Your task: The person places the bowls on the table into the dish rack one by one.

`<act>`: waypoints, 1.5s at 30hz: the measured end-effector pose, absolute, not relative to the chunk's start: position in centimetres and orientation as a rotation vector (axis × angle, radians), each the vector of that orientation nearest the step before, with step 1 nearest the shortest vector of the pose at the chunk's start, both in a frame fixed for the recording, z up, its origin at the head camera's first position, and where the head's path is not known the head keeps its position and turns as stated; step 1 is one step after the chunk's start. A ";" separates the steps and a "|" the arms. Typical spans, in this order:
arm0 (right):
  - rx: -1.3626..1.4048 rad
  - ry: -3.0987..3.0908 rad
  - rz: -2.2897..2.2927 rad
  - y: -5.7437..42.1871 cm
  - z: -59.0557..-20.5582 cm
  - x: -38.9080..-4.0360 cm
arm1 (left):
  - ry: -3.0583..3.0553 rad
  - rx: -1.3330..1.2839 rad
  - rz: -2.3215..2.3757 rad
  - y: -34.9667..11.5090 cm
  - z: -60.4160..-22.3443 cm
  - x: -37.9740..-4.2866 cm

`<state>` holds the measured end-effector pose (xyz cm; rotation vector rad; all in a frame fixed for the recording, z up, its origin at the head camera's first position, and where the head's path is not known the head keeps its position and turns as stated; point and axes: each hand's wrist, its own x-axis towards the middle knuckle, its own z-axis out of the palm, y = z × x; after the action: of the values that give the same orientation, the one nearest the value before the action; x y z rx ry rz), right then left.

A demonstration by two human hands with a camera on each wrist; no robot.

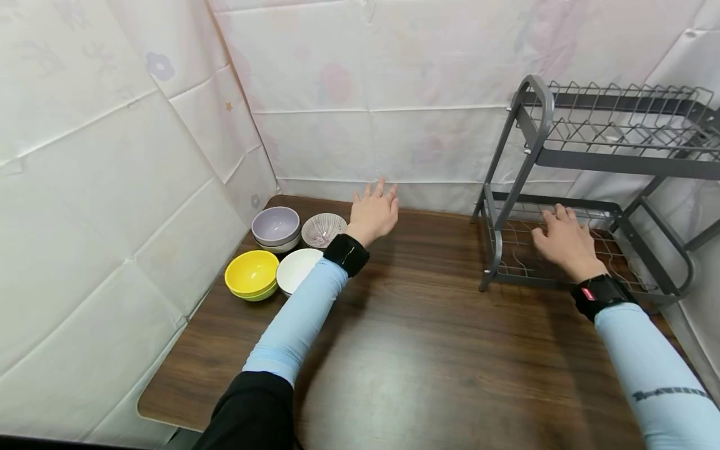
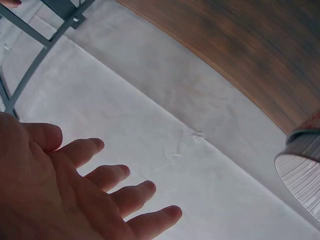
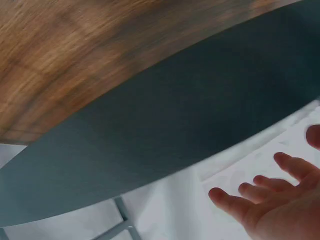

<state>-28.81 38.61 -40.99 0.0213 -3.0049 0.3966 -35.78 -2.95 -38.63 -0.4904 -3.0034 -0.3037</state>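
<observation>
My left hand (image 1: 374,214) hovers over the back of the table, fingers spread, just right of the bowls; in the left wrist view its palm (image 2: 60,195) holds nothing. A striped bowl (image 1: 324,230) stands nearest to it, partly behind the wrist. Beside that are a white bowl (image 1: 298,270), partly covered by the forearm, a lilac bowl (image 1: 276,225) stacked on another, and a yellow bowl (image 1: 251,273) on a green one. Over at the grey two-tier dish rack (image 1: 624,164), my right hand (image 1: 567,245) is above the lower shelf with loosely extended fingers and nothing in it.
The brown wooden table (image 1: 427,350) runs to a white patterned cloth (image 1: 337,81) hung at the back and left. Two wire baskets make up the rack's tiers, with the upper basket (image 1: 619,119) overhanging the right hand's side. The bowls cluster at the back left corner.
</observation>
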 end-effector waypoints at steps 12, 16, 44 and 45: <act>0.052 -2.664 0.497 34.1 -40.5 -24.7 | -2.907 -0.520 -0.230 -4.3 -39.3 -31.6; 0.085 -2.547 0.537 33.0 -40.4 -23.0 | -2.821 -0.525 -0.205 -5.5 -39.4 -29.1; 0.388 -2.307 0.602 23.8 -41.9 -16.7 | -2.769 -0.276 -0.294 -14.4 -43.1 -18.8; 0.389 -2.316 0.601 23.7 -42.0 -16.7 | -2.761 -0.287 -0.290 -14.5 -43.2 -18.7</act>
<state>-16.68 23.71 -41.97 0.3893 -2.3164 0.6014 -18.67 -14.46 -43.17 -0.2867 -2.7608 -0.2904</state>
